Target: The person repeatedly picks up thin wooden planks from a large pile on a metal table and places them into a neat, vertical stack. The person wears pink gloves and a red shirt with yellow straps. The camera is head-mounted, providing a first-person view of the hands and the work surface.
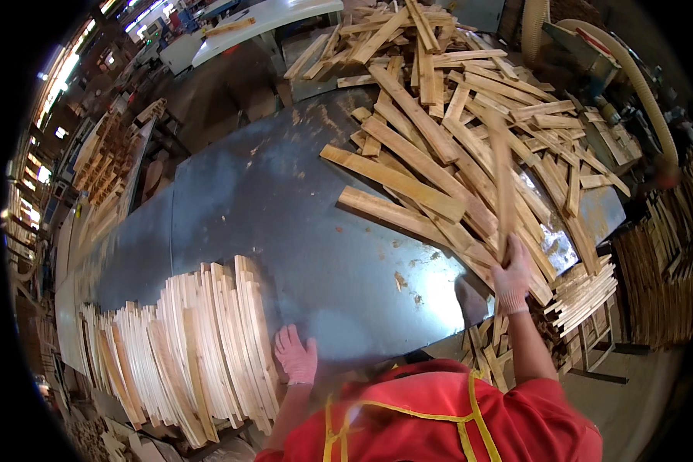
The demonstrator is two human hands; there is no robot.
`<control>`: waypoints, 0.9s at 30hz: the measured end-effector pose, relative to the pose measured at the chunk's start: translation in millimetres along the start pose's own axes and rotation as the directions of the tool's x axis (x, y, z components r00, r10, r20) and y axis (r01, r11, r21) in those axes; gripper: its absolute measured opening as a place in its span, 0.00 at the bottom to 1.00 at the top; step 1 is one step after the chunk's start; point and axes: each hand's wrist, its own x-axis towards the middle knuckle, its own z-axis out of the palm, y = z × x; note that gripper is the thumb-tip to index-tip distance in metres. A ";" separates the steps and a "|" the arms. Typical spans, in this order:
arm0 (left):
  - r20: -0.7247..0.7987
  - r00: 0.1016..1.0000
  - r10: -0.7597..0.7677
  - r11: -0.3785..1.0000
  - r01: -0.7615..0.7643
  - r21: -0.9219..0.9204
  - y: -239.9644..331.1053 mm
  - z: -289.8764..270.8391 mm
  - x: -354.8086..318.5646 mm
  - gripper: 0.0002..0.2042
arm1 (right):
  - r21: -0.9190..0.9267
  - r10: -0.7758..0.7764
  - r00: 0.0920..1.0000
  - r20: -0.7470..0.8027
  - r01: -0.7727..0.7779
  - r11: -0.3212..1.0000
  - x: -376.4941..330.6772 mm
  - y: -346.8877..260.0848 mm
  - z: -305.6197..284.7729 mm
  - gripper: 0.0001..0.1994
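Note:
My right hand [513, 274], in a pale pink glove, is closed round the near end of a wooden slat [503, 177]. The slat stands out over the loose heap, its far part blurred by motion. Gloved as well, my left hand [296, 355] rests flat with fingers spread at the near edge of the metal-topped table [285, 192]. Just left of it, a row of pale slats [208, 339] stands packed side by side. A big jumbled heap of wooden slats [423, 162] covers the table's right and far side.
Stacked slats [585, 296] sit low on the right beside a metal frame. Dark stacked wood [662, 285] lines the far right. A ribbed hose [639, 77] curves at the back right. Another wood pile [108, 165] lies at the left, and a white table [262, 23] stands behind.

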 end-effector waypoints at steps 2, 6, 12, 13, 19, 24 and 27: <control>-0.107 0.993 -0.049 0.997 0.055 0.056 1.5 21.0 1.1 0.36 | -0.055 -0.289 0.950 0.116 0.297 0.953 47.6 -35.2 25.4 0.36; -0.103 0.994 -0.025 0.999 0.030 0.045 10.4 15.3 4.7 0.34 | -0.133 -0.509 0.769 0.388 0.593 0.794 125.9 -104.9 91.8 0.38; -0.102 0.994 -0.029 0.999 0.033 0.039 14.7 8.6 9.0 0.33 | -0.455 -0.146 0.728 0.670 0.558 0.694 141.3 -140.3 169.4 0.39; -0.112 0.993 -0.030 0.999 0.034 0.042 13.7 8.6 6.1 0.33 | -0.423 -0.113 0.723 0.681 0.515 0.746 138.9 -143.9 164.9 0.38; -0.160 0.987 -0.017 0.999 0.010 -0.046 19.4 4.5 7.6 0.31 | 0.048 -0.251 0.754 0.607 0.280 0.959 53.1 -103.8 108.1 0.43; -0.167 0.985 0.036 0.995 -0.051 -0.087 5.9 -1.4 17.7 0.31 | 0.209 -0.247 0.139 0.959 -0.936 0.283 -84.4 -104.1 106.8 0.38; -0.165 0.986 -0.026 0.990 0.002 -0.141 12.9 -7.1 17.0 0.32 | -0.143 -0.333 -0.157 0.930 -0.988 0.065 -153.6 -115.6 116.4 0.32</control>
